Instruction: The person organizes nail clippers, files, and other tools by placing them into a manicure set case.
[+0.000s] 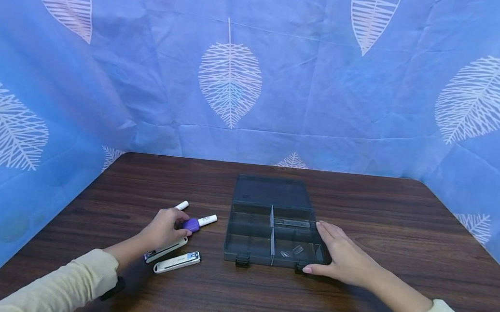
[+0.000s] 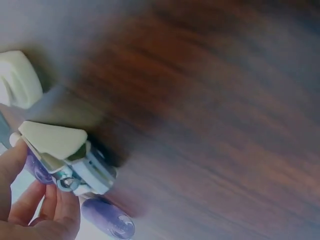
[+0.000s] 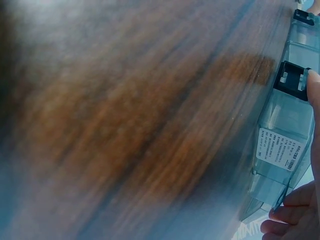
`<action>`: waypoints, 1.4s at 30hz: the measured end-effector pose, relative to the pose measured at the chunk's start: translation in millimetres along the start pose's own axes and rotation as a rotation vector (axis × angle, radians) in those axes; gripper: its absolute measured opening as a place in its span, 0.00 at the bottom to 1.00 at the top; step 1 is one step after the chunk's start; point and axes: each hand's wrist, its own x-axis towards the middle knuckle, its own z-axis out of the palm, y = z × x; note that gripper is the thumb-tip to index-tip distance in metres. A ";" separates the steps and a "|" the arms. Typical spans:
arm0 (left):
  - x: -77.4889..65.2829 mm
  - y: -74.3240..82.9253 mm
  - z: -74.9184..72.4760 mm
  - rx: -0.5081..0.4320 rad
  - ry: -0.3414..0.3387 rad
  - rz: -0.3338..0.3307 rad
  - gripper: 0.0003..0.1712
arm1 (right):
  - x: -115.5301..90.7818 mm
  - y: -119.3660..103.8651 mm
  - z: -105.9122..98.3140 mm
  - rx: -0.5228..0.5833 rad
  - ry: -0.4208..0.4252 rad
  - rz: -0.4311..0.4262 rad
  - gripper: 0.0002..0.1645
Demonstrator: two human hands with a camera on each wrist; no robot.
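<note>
My left hand point(image 1: 164, 230) pinches a small purple nail polish bottle point(image 1: 191, 225) with a white cap between thumb and fingers. A second white cap point(image 1: 182, 205) shows just behind that hand; in the left wrist view another purple bottle point(image 2: 107, 219) lies beside the fingers. Close under the hand is one nail clipper point(image 1: 166, 250), with another nail clipper point(image 1: 177, 262) in front of it. My right hand point(image 1: 347, 259) rests against the right front corner of a dark translucent compartment box point(image 1: 247, 259), its fingers along the side and thumb at the front latch point(image 3: 292, 80).
Behind the box's compartments its lid point(image 1: 271, 190) lies folded back. Small clear pieces point(image 1: 297, 249) sit in the front right compartment; thin divider strips point(image 1: 272, 240) split the inside. A blue leaf-patterned cloth point(image 1: 280, 90) hangs around the brown wooden table point(image 1: 381, 208).
</note>
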 end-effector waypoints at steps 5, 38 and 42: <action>-1.7 -0.5 -1.8 0.001 0.011 -0.011 0.16 | 0.6 -0.6 -0.4 0.003 -0.012 0.001 0.66; -5.3 41.9 -1.9 -0.260 0.163 0.073 0.17 | 0.1 -0.5 -1.1 -0.002 -0.025 0.000 0.67; -2.0 47.1 2.7 -0.302 0.125 0.126 0.17 | -0.1 -1.5 -0.8 0.000 -0.025 0.005 0.67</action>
